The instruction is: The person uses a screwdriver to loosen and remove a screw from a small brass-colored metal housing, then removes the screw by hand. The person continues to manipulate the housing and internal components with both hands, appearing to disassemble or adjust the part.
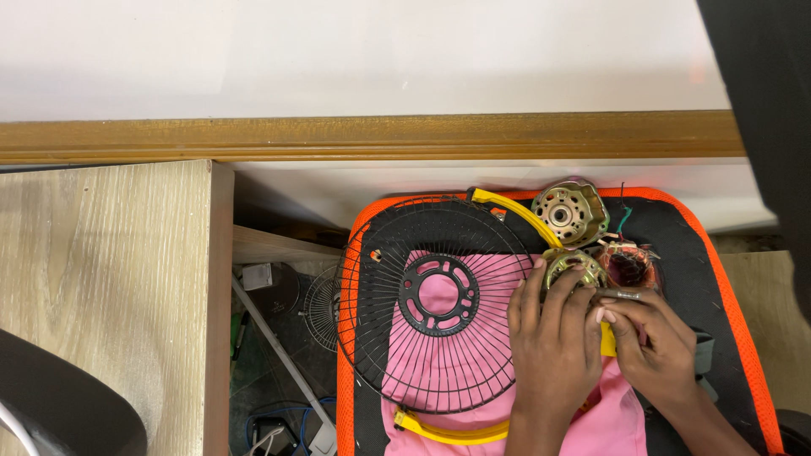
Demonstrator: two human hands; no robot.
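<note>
My left hand [551, 338] rests on a brass-coloured motor housing half [571, 268], fingers curled over its near edge. My right hand [649, 342] pinches a thin metal shaft [619, 294] that points toward that housing. Just right of it lies a copper-wound stator [627, 265]. A second round motor housing half [571, 213] sits farther back. A black wire fan guard [435, 304] with a yellow rim [517, 213] lies to the left of my hands on a pink cloth [439, 371].
All of it lies on a black seat with an orange edge [345, 338]. A pale wooden desk top [101, 279] is on the left, with cables and another small wire guard [319, 308] in the gap below. A wooden rail [363, 135] and white wall run behind.
</note>
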